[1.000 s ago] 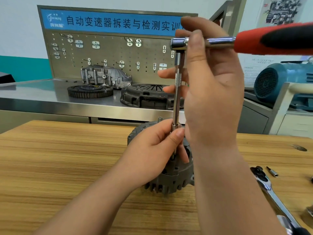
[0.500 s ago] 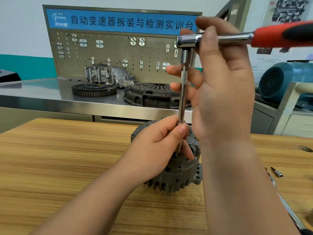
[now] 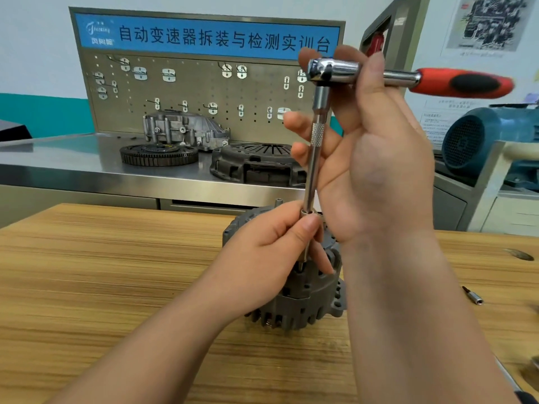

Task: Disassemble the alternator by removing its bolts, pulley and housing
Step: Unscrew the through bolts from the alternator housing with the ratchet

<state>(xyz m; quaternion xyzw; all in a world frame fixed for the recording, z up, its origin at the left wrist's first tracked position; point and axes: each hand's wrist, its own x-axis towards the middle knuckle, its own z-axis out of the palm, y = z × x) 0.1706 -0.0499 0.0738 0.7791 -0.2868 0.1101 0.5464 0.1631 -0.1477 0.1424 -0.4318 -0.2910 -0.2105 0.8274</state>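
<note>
Centre frame: my left hand [image 3: 271,252] pinches the extension [image 3: 313,170] low over the alternator [image 3: 306,301] on the desk [image 3: 116,272]; my right hand [image 3: 373,158] grips the ratchet [image 3: 364,74]. I'd hold the extension plumb, pressing down.

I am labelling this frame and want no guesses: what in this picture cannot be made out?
All in the head view:
Bolt under the extension bar: hidden by the left hand pinching its lower end.
Alternator top: mostly covered by the same hand.
Small bit on the table: too small to identify.
Wall poster: print too blurred to read.
</note>
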